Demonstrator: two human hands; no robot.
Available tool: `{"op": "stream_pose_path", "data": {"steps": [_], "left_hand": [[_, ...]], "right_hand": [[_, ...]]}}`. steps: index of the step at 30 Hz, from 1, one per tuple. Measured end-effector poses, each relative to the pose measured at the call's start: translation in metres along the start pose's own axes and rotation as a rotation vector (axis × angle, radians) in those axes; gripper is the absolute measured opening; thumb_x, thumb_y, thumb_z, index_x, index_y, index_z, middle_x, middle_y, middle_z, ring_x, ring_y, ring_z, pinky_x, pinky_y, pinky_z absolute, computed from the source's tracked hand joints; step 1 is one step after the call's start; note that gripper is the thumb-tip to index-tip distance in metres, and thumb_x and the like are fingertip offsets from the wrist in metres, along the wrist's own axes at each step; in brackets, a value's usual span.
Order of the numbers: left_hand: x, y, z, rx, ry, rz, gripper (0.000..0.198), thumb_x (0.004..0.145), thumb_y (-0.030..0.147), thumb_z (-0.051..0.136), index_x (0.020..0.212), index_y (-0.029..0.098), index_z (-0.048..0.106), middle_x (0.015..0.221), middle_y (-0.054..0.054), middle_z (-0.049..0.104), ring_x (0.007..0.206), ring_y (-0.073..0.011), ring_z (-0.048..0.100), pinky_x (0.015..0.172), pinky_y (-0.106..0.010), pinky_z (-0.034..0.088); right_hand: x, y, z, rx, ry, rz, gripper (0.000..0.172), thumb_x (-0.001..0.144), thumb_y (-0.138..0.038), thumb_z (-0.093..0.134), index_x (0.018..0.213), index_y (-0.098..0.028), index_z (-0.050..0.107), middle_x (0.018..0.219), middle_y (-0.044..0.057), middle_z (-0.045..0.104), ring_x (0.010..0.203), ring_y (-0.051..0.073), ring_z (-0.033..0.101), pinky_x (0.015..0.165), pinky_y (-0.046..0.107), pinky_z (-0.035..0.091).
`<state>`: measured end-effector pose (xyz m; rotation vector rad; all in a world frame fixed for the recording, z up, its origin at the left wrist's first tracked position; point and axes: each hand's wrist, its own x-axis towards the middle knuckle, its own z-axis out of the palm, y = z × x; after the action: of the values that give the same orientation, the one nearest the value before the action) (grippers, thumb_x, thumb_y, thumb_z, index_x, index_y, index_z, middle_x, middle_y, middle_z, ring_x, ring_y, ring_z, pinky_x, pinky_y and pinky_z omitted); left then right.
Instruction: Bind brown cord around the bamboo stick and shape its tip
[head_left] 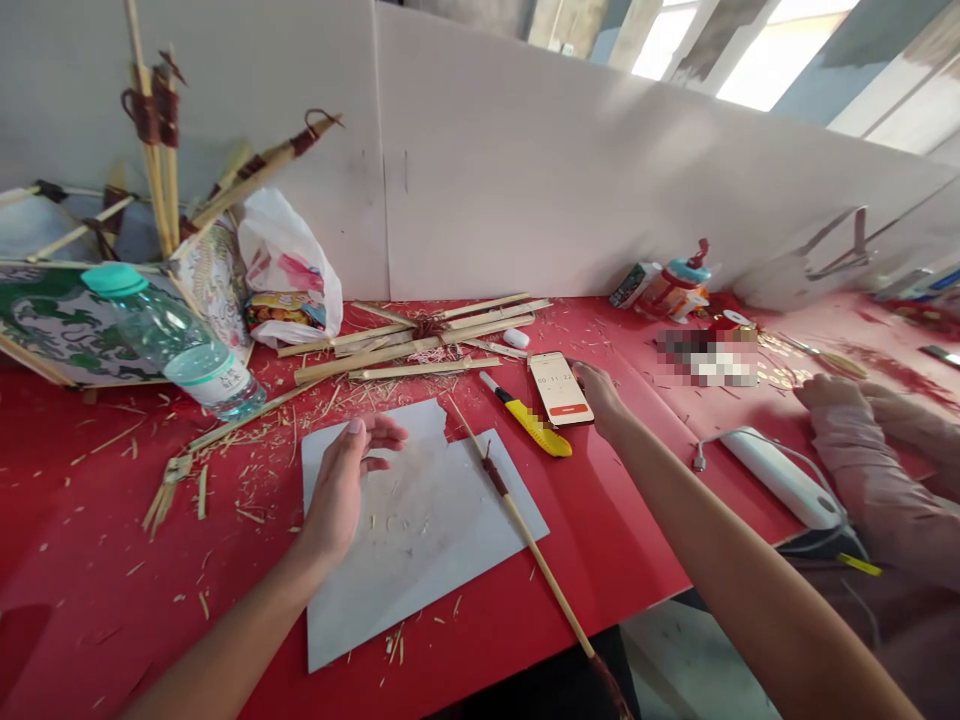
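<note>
My left hand (346, 485) hovers over a grey-white board (405, 600), fingers spread and nothing in them. My right hand (596, 393) grips the right edge of a phone (559, 385), whose lit screen shows a running timer and a red button; some fingers are hidden behind it. Just left of the phone lies a yellow utility knife (536, 427). A thin bamboo stick (536, 550) bound with dark red cord rests across the board's right side and sticks out past the table's front edge.
Bamboo strips (420, 340) and shavings lie on the red table (600, 540). A water bottle (191, 350), a plastic bag (289, 270) and a painted lantern-like frame (82, 320) holding cord-bound sticks stand left. At right, another person's sleeve (847, 450) is near a white cabled device (784, 480).
</note>
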<state>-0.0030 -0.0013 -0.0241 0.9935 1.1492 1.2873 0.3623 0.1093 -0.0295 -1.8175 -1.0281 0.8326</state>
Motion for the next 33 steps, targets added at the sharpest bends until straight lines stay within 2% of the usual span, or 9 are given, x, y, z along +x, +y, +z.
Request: {"op": "stream_pose_path", "data": {"steps": [6,9,13,17,21,23,26,29,33], "left_hand": [[0.0,-0.001,0.001,0.049,-0.018,0.008,0.049,0.098,0.063,0.047,0.098,0.019,0.07,0.104,-0.01,0.075,0.094,-0.0224,0.067,0.074,-0.031,0.048],[0.0,-0.002,0.0,0.068,-0.023,0.001,0.049,0.098,0.063,0.046,0.098,0.019,0.069,0.104,-0.009,0.074,0.094,-0.0222,0.067,0.074,-0.031,0.048],[0.001,-0.003,-0.001,0.079,-0.025,0.004,0.05,0.098,0.064,0.046,0.097,0.019,0.069,0.103,-0.009,0.074,0.095,-0.0225,0.066,0.075,-0.032,0.048],[0.002,-0.005,-0.001,0.088,-0.015,0.001,0.048,0.098,0.063,0.047,0.097,0.02,0.069,0.103,-0.009,0.073,0.095,-0.0228,0.066,0.075,-0.032,0.048],[0.002,-0.004,-0.002,0.13,-0.033,0.01,0.043,0.098,0.06,0.05,0.098,0.021,0.069,0.105,-0.007,0.072,0.098,-0.0222,0.066,0.077,-0.032,0.048],[0.002,-0.004,-0.003,0.181,-0.051,0.02,0.04,0.098,0.058,0.051,0.096,0.022,0.069,0.105,-0.006,0.071,0.098,-0.0215,0.065,0.078,-0.032,0.048],[0.003,-0.004,-0.004,0.268,-0.082,0.04,0.033,0.098,0.052,0.054,0.095,0.022,0.067,0.104,-0.004,0.07,0.098,-0.0209,0.064,0.079,-0.032,0.046],[0.005,-0.005,-0.006,0.372,-0.106,0.076,0.023,0.097,0.043,0.055,0.098,0.023,0.065,0.104,-0.003,0.069,0.099,-0.0206,0.064,0.08,-0.032,0.045],[0.006,-0.008,-0.007,0.498,-0.145,0.145,0.019,0.097,0.039,0.054,0.1,0.023,0.064,0.099,-0.003,0.067,0.093,-0.0201,0.064,0.075,-0.031,0.046]], "right_hand": [[-0.002,-0.008,0.003,-0.326,-0.065,-0.058,0.035,0.09,-0.044,0.047,0.085,-0.016,0.068,0.076,0.006,0.066,0.074,0.021,0.058,0.066,0.03,0.04],[-0.009,-0.015,0.003,-0.493,-0.087,-0.064,0.036,0.094,-0.043,0.047,0.084,-0.015,0.068,0.083,0.009,0.069,0.083,0.024,0.061,0.072,0.031,0.041],[-0.02,-0.024,0.005,-0.651,-0.103,-0.057,0.044,0.1,-0.043,0.04,0.107,-0.013,0.071,0.108,0.018,0.073,0.104,0.031,0.065,0.085,0.035,0.044],[-0.034,-0.034,0.003,-0.749,-0.089,-0.07,0.054,0.101,-0.044,0.04,0.137,-0.01,0.061,0.133,0.024,0.066,0.128,0.038,0.058,0.1,0.043,0.043],[-0.077,-0.046,0.005,-0.798,-0.044,-0.202,0.056,0.101,-0.04,0.043,0.148,-0.013,0.052,0.147,0.02,0.057,0.138,0.036,0.049,0.109,0.044,0.038],[-0.112,-0.049,0.011,-0.82,-0.084,-0.432,0.047,0.101,-0.038,0.043,0.139,-0.016,0.059,0.138,0.016,0.063,0.127,0.032,0.057,0.1,0.04,0.044],[-0.16,-0.047,0.023,-0.876,-0.324,-0.593,0.036,0.101,-0.035,0.046,0.128,-0.02,0.065,0.125,0.012,0.068,0.111,0.028,0.065,0.084,0.035,0.047],[-0.183,-0.038,0.033,-0.961,-0.444,-0.607,0.032,0.1,-0.033,0.05,0.124,-0.02,0.065,0.12,0.011,0.068,0.103,0.027,0.068,0.075,0.033,0.044],[-0.183,-0.028,0.039,-1.039,-0.448,-0.555,0.038,0.098,-0.031,0.053,0.133,-0.018,0.059,0.118,0.012,0.068,0.099,0.027,0.069,0.068,0.032,0.039]]}}
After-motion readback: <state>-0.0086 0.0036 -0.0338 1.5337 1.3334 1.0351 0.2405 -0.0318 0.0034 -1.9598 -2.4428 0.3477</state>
